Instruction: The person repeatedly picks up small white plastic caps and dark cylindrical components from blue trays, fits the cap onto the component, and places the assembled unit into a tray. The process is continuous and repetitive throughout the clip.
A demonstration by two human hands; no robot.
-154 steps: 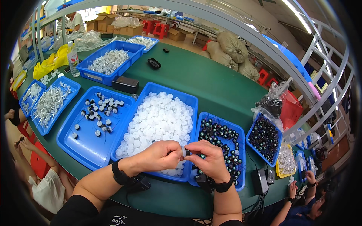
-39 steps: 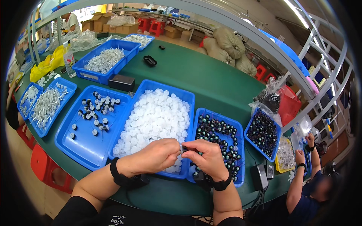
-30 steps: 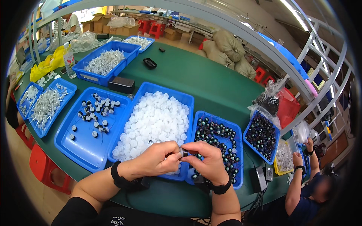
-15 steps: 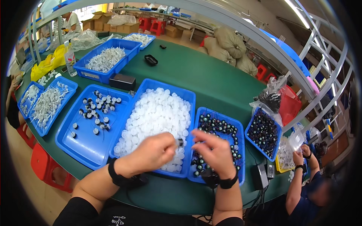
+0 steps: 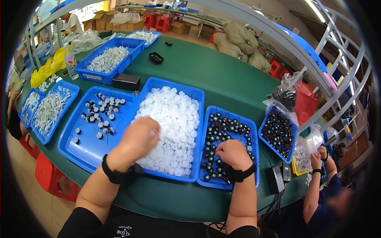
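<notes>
My left hand (image 5: 139,139), blurred by motion, is closed above the left side of a blue tray (image 5: 201,115) heaped with small translucent white plastic caps (image 5: 170,115). What its curled fingers hold is hidden. Over the blue tray on the right (image 5: 254,137), my right hand (image 5: 235,154) pinches down among small dark round parts with thin wires (image 5: 226,126); I cannot make out anything between the fingertips. To the left, a blue tray (image 5: 85,148) contains several dark wired parts topped with white caps (image 5: 104,105). Each wrist wears a black band.
Farther left and back stand blue trays of white stemmed pieces (image 5: 109,59), a black box (image 5: 126,82) and a plastic bottle (image 5: 70,63). At right are another tray of dark parts (image 5: 278,133), power adapters (image 5: 274,178) and another person's hands (image 5: 317,156) beside a yellow tray.
My left hand has moved left and slightly up, away from my right hand. My right hand has come down to the dark parts, its spread fingers now closed together.
</notes>
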